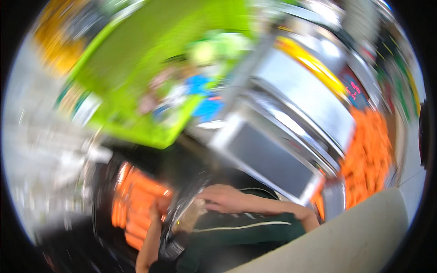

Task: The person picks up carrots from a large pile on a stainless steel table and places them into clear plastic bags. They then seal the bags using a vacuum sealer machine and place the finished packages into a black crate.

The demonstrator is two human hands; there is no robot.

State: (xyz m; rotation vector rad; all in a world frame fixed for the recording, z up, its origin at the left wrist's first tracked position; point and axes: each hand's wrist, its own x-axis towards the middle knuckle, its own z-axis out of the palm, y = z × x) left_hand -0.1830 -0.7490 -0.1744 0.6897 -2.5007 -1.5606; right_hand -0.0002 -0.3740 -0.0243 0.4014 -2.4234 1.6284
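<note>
Strong motion blur covers the view. My left hand (159, 206) reaches to the near side of a stack of orange bundles (134, 201), which look like folded fabric or packets. The bundles lie in a dark, shiny plastic bag or lined container (99, 191). At the stack the fingers are smeared, so a grip cannot be made out. My right hand (218, 198) is above my lap, fingers towards the shiny plastic edge (181, 213) beside the stack. Whether it pinches that plastic is unclear.
A bright green table (136, 61) carries blurred blue, white and pale green items. To its right stands a metal machine (304, 92) with a dark flat panel (269, 160). Beyond lies a heap of orange material (367, 160). A pale rounded surface (334, 235) is at lower right.
</note>
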